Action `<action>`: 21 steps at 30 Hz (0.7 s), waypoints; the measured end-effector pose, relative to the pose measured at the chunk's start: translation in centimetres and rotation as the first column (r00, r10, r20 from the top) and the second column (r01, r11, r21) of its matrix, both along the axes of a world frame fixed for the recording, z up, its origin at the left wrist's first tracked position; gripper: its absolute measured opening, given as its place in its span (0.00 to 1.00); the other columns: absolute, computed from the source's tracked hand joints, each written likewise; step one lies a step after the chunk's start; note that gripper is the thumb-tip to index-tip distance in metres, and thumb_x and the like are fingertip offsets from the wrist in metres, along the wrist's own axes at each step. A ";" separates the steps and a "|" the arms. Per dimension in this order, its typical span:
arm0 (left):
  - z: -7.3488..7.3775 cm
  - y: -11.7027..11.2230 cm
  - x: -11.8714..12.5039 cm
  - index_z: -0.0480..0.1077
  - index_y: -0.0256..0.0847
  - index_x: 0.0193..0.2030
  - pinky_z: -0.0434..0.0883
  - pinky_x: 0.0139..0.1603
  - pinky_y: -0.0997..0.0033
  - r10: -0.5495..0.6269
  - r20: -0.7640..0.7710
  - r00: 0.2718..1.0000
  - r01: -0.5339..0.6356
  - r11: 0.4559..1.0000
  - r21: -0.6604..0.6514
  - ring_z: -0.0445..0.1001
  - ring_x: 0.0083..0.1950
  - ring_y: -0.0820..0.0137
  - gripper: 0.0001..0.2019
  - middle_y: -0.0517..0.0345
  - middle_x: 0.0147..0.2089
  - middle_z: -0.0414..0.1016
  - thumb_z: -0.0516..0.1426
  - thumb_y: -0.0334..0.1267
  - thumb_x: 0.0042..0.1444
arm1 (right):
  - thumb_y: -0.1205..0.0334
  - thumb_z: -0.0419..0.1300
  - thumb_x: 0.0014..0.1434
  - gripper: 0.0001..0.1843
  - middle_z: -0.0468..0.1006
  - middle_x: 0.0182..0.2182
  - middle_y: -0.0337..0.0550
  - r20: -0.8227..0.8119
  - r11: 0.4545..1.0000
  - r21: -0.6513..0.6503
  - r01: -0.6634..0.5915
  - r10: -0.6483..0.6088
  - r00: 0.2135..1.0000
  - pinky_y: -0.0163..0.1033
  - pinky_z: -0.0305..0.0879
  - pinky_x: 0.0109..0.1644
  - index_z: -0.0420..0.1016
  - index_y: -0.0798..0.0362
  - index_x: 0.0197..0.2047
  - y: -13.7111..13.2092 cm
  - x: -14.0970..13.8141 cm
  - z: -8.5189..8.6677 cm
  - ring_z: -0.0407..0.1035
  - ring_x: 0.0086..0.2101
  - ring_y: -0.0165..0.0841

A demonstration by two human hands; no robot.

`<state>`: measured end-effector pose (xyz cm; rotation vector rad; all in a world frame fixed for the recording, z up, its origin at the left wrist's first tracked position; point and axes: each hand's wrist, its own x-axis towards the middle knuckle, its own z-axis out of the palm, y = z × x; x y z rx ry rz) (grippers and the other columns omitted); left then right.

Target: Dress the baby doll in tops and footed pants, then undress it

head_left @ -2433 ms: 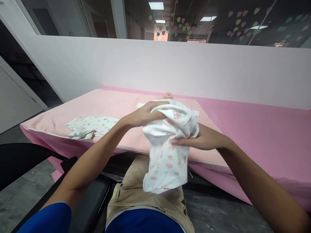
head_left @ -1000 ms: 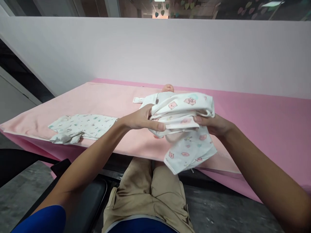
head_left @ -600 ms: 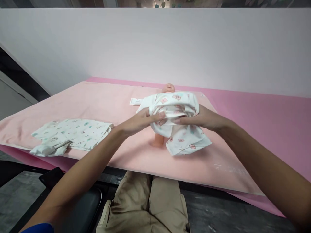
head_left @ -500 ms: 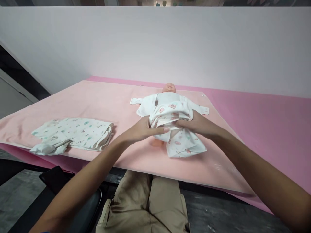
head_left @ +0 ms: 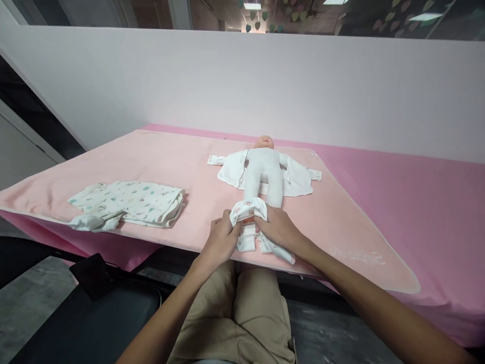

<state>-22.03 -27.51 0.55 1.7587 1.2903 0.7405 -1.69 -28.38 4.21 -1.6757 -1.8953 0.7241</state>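
Note:
A baby doll (head_left: 264, 164) with a white cloth body lies on its back, head toward the wall. Its open white top (head_left: 299, 178) spreads out on both sides beneath it, sleeves outstretched. White printed baby pants (head_left: 249, 206) are bunched round the doll's lower legs near the table's front edge. My left hand (head_left: 221, 236) grips the waistband at its left side. My right hand (head_left: 279, 228) is closed on the right side of the same waistband. The doll's feet are mostly hidden by the cloth and my hands.
A folded white garment (head_left: 142, 202) with a green print lies at the left on the peach blanket (head_left: 182, 156). Pink cloth (head_left: 435, 212) covers the table beneath. A white wall (head_left: 242, 81) stands behind. A black chair (head_left: 102, 313) with a dark flat object (head_left: 91, 275) is below left.
Both hands have moved toward me, drawing the pants from the doll's torso down to its lower legs. The doll's white body and legs are now uncovered.

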 end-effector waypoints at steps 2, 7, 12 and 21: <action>-0.1 0.2 0.4 0.65 0.43 0.50 0.67 0.64 0.49 0.019 -0.086 0.996 -0.014 0.998 0.057 0.78 0.55 0.50 0.11 0.49 0.44 0.80 0.50 0.47 0.72 | 0.63 0.55 0.68 0.13 0.84 0.45 0.49 0.047 0.997 0.078 0.019 -0.023 0.999 0.45 0.67 0.47 0.77 0.49 0.52 0.0 -0.2 -0.4 0.77 0.45 0.47; 0.4 1.3 1.0 0.71 0.43 0.48 0.58 0.72 0.44 -0.039 -0.164 0.986 0.055 0.994 0.094 0.80 0.55 0.51 0.16 0.51 0.41 0.83 0.47 0.48 0.73 | 0.63 0.59 0.65 0.25 0.79 0.58 0.54 -0.003 0.992 0.117 0.056 -0.056 0.998 0.49 0.68 0.55 0.68 0.52 0.65 0.4 -0.3 -1.1 0.75 0.54 0.49; 1.6 3.3 0.8 0.77 0.39 0.51 0.72 0.63 0.54 -0.111 0.195 0.975 0.122 0.992 -0.042 0.79 0.59 0.50 0.23 0.47 0.54 0.84 0.52 0.56 0.70 | 0.54 0.68 0.61 0.27 0.82 0.56 0.48 -0.235 0.989 0.128 0.079 -0.047 0.971 0.47 0.71 0.54 0.73 0.49 0.62 1.5 1.1 -0.8 0.76 0.54 0.47; 3.2 8.8 0.3 0.77 0.37 0.57 0.73 0.63 0.55 -0.360 0.226 0.905 0.365 0.931 0.018 0.77 0.64 0.49 0.28 0.46 0.59 0.83 0.61 0.60 0.63 | 0.54 0.69 0.61 0.19 0.85 0.48 0.46 -0.219 0.979 0.061 -0.192 0.201 0.955 0.47 0.71 0.52 0.79 0.52 0.53 6.4 6.3 1.6 0.77 0.49 0.46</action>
